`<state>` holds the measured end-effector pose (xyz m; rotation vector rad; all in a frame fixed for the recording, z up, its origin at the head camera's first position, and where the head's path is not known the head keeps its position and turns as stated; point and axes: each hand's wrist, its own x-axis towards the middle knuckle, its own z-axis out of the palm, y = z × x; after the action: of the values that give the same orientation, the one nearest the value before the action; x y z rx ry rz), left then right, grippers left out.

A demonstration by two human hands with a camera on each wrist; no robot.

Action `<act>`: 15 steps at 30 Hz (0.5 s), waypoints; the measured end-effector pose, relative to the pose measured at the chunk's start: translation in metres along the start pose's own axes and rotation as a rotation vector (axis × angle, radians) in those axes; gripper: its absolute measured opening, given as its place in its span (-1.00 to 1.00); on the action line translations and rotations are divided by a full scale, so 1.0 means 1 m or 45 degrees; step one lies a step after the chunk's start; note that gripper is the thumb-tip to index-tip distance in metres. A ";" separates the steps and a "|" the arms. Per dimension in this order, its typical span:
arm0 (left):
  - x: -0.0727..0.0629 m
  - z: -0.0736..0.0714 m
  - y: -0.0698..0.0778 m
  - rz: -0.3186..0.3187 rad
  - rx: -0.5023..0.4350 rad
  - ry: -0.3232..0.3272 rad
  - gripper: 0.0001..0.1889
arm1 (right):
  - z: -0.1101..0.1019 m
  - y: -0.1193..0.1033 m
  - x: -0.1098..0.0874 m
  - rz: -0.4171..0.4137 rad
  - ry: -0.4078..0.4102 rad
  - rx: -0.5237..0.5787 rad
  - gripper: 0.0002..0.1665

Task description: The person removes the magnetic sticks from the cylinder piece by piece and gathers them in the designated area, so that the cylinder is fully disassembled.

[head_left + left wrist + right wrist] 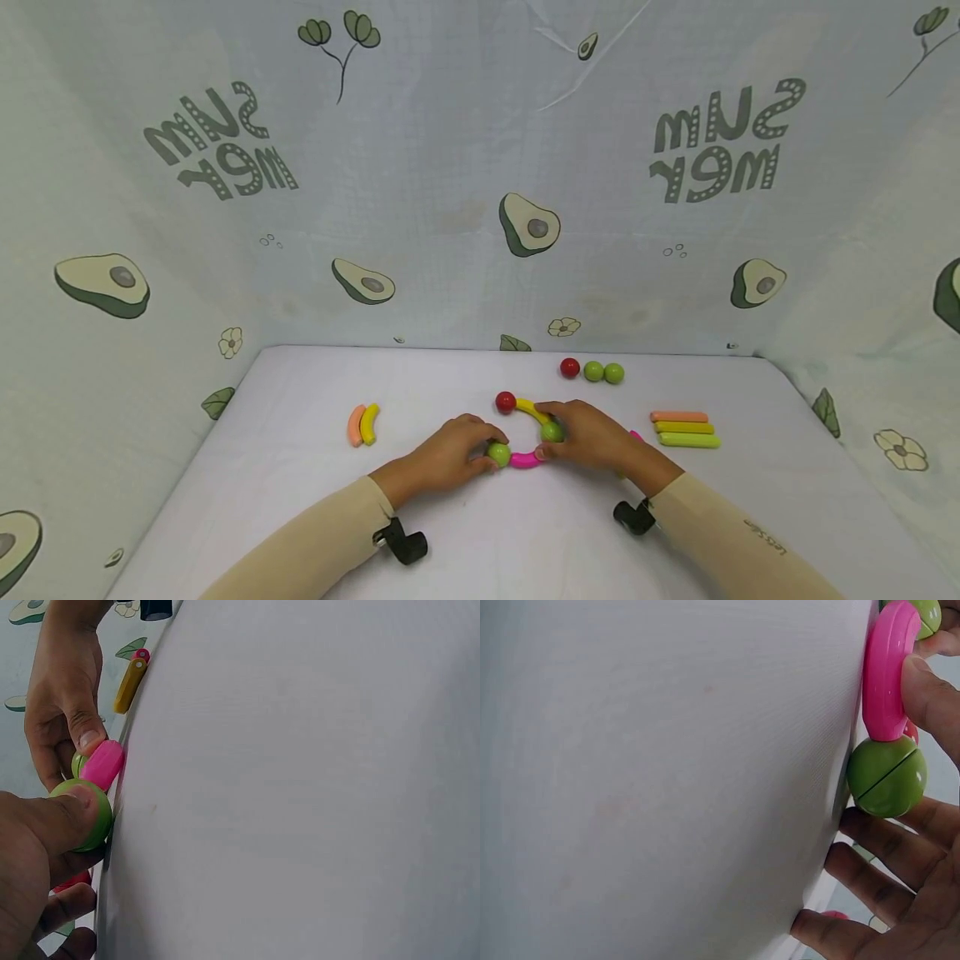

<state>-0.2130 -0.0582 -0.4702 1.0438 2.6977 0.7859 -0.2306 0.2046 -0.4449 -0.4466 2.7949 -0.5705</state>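
Note:
In the head view, my left hand (pixel 450 454) pinches a green ball (pixel 498 454) between thumb and fingers. This ball sits at the left end of a curved pink stick (pixel 523 460). My right hand (pixel 588 435) curls round a second green ball (pixel 552 432) at the stick's other end. The right thumb (pixel 934 697) presses along the pink stick's side, while the fingers lie behind the ball. A curved yellow stick (pixel 532 410) runs from that ball to a red ball (pixel 506 402); the right fingertips partly cover it.
At the left lie curved orange (pixel 356 426) and yellow (pixel 369 424) sticks. A red ball (pixel 570 368) and two green balls (pixel 603 372) stand at the back. Straight orange, yellow and green sticks (pixel 684 428) lie at the right. Another pink piece (pixel 636 435) is mostly hidden by the right wrist.

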 end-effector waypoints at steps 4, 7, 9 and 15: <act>-0.004 -0.002 -0.005 -0.025 -0.055 0.006 -0.63 | 0.001 0.000 0.000 0.006 -0.004 -0.011 -0.09; -0.007 -0.003 -0.008 -0.047 -0.085 0.028 -0.60 | 0.001 0.000 0.000 0.012 -0.007 -0.007 -0.09; -0.009 -0.004 -0.009 -0.056 -0.086 0.046 -0.58 | 0.001 0.001 0.000 0.010 -0.007 -0.005 -0.09; -0.013 -0.009 -0.013 -0.103 -0.073 0.098 -0.54 | 0.000 -0.001 0.001 -0.011 -0.003 0.003 -0.09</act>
<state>-0.2140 -0.0785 -0.4695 0.9041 2.7433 0.9004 -0.2310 0.2040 -0.4448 -0.4592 2.7907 -0.5749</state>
